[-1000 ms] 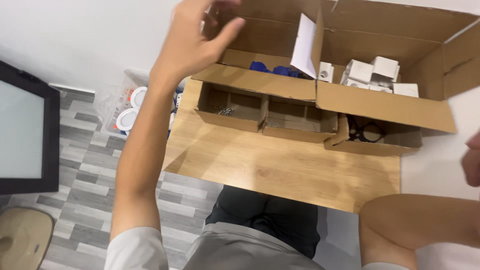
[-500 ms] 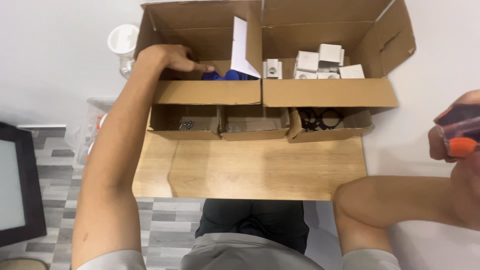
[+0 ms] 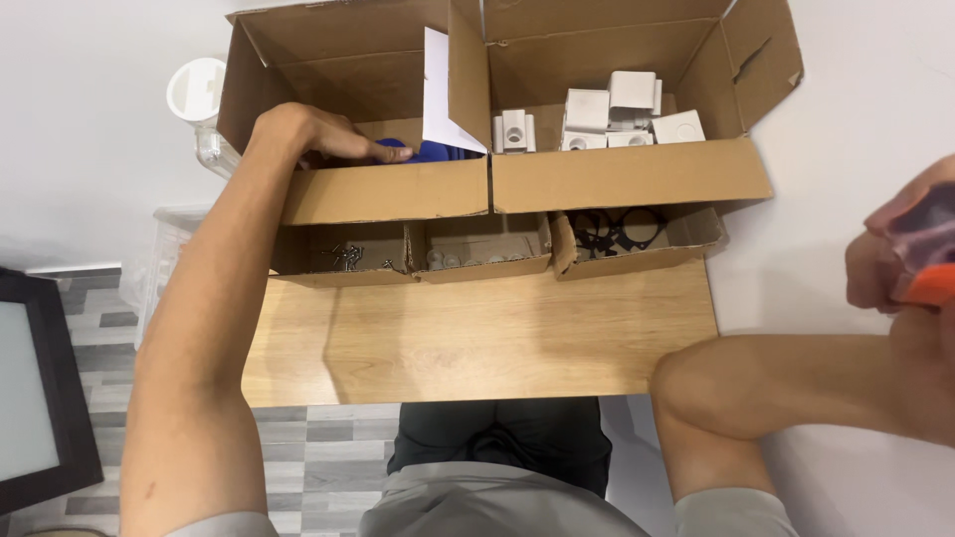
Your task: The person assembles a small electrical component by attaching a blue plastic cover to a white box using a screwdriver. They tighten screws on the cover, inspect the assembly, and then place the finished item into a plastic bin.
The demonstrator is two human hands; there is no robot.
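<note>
Head view gives me a light wooden table [image 3: 477, 338] against a white wall, grey plank floor below and a dark screen [image 3: 35, 388] at the left edge. On it, the left cardboard box [image 3: 388, 189] holds blue parts [image 3: 428, 151] my left hand [image 3: 308, 134] now reaches, fingers stretched out and touching, gripping nothing; the neighbouring box [image 3: 627, 179] holds white blocks [image 3: 617, 114], small trays [image 3: 477, 249] hold screws and black rings. Since half a second ago my right hand [image 3: 905, 264] has swung into view, fingers curled around a dark and orange object [image 3: 925, 268].
</note>
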